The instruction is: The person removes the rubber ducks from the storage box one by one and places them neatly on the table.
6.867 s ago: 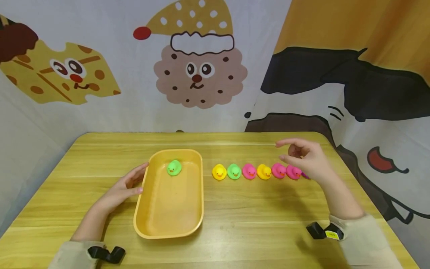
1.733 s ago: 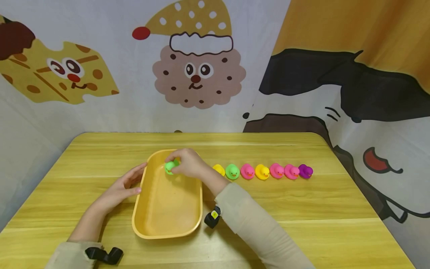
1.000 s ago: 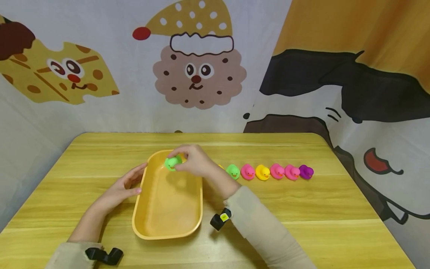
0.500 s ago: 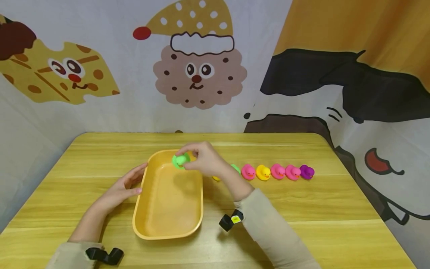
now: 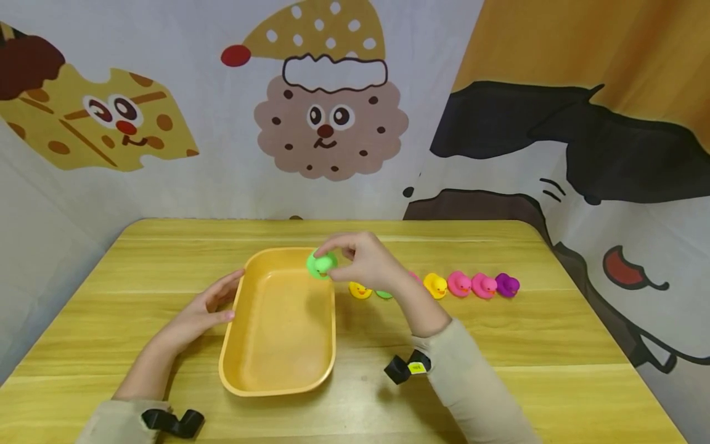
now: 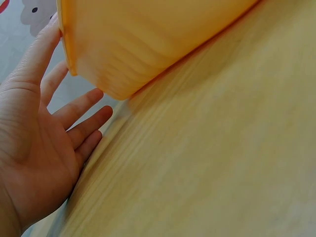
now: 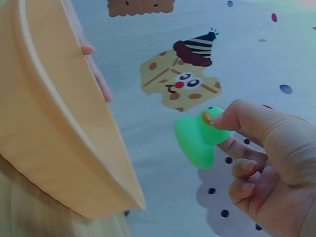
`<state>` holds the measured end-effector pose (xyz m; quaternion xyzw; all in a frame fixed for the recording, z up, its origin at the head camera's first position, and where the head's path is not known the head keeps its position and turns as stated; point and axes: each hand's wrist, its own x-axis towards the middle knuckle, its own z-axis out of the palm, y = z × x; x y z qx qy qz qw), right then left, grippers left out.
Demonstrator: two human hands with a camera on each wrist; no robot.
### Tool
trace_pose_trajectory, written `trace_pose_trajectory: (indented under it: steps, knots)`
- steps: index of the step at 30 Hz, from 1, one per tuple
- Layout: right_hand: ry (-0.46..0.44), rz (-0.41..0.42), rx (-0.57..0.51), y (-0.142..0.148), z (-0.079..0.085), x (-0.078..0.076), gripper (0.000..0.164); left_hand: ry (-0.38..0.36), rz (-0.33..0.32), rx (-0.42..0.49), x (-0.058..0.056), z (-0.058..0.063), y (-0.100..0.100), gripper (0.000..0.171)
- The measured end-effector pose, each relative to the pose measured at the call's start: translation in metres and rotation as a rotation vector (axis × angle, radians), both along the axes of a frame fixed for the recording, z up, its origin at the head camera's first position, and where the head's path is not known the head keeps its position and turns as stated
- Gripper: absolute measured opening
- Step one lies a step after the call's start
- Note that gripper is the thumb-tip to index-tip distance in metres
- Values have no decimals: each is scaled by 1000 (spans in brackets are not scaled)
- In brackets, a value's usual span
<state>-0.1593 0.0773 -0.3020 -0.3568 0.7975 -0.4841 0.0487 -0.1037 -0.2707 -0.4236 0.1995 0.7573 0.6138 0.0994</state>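
A green rubber duck (image 5: 320,265) is pinched between the thumb and fingers of my right hand (image 5: 373,264), held over the tub's far right corner. In the right wrist view the duck (image 7: 197,139) hangs in the air, higher than the tub's rim. The yellow-orange plastic tub (image 5: 280,333) has nothing inside. Against its left side lies my left hand (image 5: 202,308). In the left wrist view that hand (image 6: 44,138) has its fingers loosely spread, with the thumb at the rim and fingertips at or near the outer wall.
To the right of the tub, a row of small rubber ducks runs along the wooden table (image 5: 355,394): a yellow duck (image 5: 360,290), others partly behind my right hand, and a purple duck (image 5: 507,284) at the right end. A cartoon-printed cloth (image 5: 211,191) hangs behind.
Earlier the green duck stood on the tub's floor. My right hand came from the row's right end, took hold of it, lifted it and carried it rightward. The left hand stayed put.
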Motion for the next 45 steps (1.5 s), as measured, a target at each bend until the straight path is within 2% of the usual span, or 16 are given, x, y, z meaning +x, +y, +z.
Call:
trace_pose_trajectory:
  steps: [5,20,26,41,45]
  knots:
    - [18,-25,10,17,3,2,31,-2,1,-5,0,-1,-1,72]
    - [0,-85,-10,74,8,3,33,-4,5,-5,-1,1,-2,73]
    - [-39,-118,-14,97,8,2,33,-6,9,-11,-2,1,-2,72]
    - [-60,-216,110,152,4,0,29,-8,5,-8,-1,4,0,72]
    - [-99,-243,109,164,4,2,29,4,-1,3,-1,3,0,72]
